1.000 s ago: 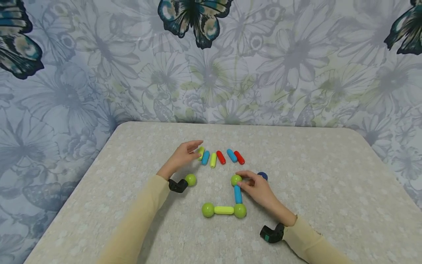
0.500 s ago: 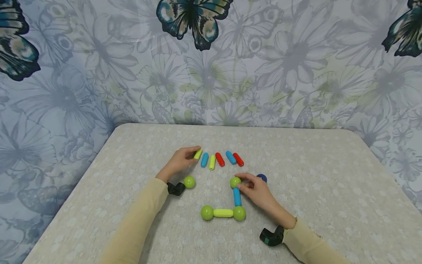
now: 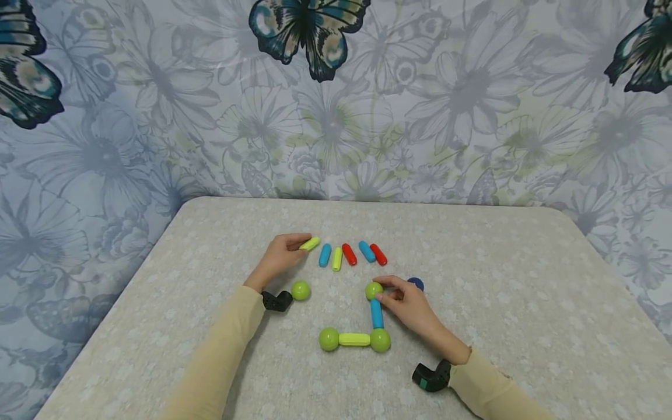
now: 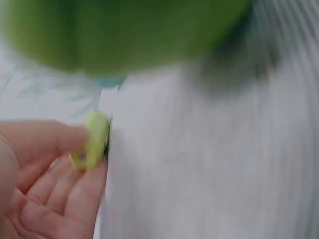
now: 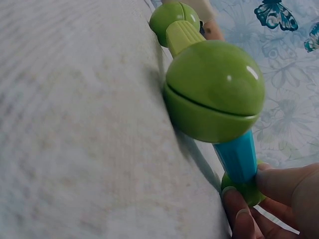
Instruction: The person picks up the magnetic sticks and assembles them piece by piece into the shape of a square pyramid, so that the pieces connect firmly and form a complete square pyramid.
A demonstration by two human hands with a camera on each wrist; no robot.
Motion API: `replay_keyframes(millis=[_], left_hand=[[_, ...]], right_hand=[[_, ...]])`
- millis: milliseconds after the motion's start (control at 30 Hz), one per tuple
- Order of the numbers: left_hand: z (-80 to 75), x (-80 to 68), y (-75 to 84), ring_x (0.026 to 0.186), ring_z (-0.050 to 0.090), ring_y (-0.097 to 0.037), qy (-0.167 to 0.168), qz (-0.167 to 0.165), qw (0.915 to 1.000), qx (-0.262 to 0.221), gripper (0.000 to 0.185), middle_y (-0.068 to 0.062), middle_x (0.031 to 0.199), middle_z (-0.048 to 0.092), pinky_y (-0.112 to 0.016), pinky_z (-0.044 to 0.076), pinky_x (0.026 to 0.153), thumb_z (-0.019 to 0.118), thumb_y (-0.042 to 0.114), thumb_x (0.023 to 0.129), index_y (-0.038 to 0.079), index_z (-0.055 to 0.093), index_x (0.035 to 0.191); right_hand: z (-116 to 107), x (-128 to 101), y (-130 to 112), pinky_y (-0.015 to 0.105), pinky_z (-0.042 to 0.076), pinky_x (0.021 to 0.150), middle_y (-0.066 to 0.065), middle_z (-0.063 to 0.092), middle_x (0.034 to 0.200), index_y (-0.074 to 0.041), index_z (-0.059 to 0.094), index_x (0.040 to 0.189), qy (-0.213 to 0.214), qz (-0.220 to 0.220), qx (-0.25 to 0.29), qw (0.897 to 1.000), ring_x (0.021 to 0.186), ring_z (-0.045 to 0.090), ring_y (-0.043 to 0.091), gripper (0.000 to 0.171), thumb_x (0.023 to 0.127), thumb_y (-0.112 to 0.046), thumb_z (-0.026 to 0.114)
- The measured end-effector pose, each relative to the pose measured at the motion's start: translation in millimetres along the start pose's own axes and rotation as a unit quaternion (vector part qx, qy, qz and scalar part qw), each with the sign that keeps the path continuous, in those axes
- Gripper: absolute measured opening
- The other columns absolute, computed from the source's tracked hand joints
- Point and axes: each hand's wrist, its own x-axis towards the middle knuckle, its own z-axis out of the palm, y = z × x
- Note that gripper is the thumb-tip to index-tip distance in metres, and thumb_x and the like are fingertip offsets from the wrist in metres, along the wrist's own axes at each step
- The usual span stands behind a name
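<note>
L hand [image 3: 280,256] pinches a yellow-green stick [image 3: 310,244] btwn thumb and fingertips; the stick pokes out to the right of the fingers, its far end close to the row of loose sticks [image 3: 349,254] (blue, yellow, red, blue, red) on the table [image 3: 525,326]. L wrist view is blurry, but prob. the same stick [image 4: 92,142] sits at the fingertips, thumb on top. R hand [image 3: 412,309] grips the top green ball [image 3: 374,290] w/ thumb and forefinger curled round it; that ball caps a blue stick [image 3: 376,313] running down to a corner ball [image 3: 380,340], which joins a yellow stick [image 3: 354,339] and an end ball [image 3: 329,339], an L shape flat on the table. A loose green ball [image 3: 301,290] lies just beside the L wrist; a dark blue ball [image 3: 416,283] sits behind the R fingers.
</note>
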Motion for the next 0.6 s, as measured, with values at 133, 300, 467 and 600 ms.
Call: replay_keyframes(millis=[133, 300, 467, 600], left_hand=[[-13.0, -16.9, 10.6, 0.117, 0.05, -0.023, -0.002, -0.024, 0.997, -0.074, 0.039, -0.012, 0.13, 0.053, -0.035, 0.041, 0.096, 0.059, 0.008, 0.093, 0.001, 0.053, 0.131], [-17.2, -41.1, 25.0, 0.114, 0.051, -0.019, -0.006, -0.023, 0.9908, -0.133, 0.037, -0.008, 0.125, 0.057, -0.035, 0.042, 0.094, 0.062, 0.014, 0.092, 0.004, 0.058, 0.128], [6.5, -58.6, 39.3, 0.106, 0.057, -0.02, -0.047, -0.009, 0.9879, -0.147, 0.034, -0.011, 0.119, 0.061, -0.036, 0.046, 0.089, 0.064, 0.01, 0.09, 0.0, 0.061, 0.122], [33.5, -67.2, 50.2, 0.103, 0.059, -0.021, -0.075, 0.006, 0.9899, -0.12, 0.029, -0.011, 0.116, 0.062, -0.034, 0.049, 0.085, 0.062, 0.007, 0.091, -0.002, 0.062, 0.119]], right_hand=[[-1, 0, 0, 0.024, 0.045, 0.055, 0.004, 0.063, 0.104, -0.01, 0.064, 0.118, -0.005, -0.001, 0.0, 1.0, 0.063, 0.058, 0.011, 0.031, 0.087, -0.011, 0.068], [-1, 1, 0, 0.024, 0.044, 0.054, 0.003, 0.064, 0.101, -0.009, 0.064, 0.118, -0.004, -0.009, -0.005, 1.0, 0.062, 0.057, 0.011, 0.031, 0.087, -0.01, 0.068], [-1, 1, 0, 0.024, 0.045, 0.054, 0.006, 0.064, 0.103, -0.008, 0.064, 0.117, -0.002, -0.011, -0.002, 1.0, 0.062, 0.058, 0.011, 0.031, 0.087, -0.01, 0.068], [-1, 1, 1, 0.024, 0.047, 0.058, 0.006, 0.063, 0.108, -0.008, 0.064, 0.118, -0.005, -0.002, 0.004, 1.0, 0.066, 0.06, 0.011, 0.031, 0.087, -0.01, 0.068]])
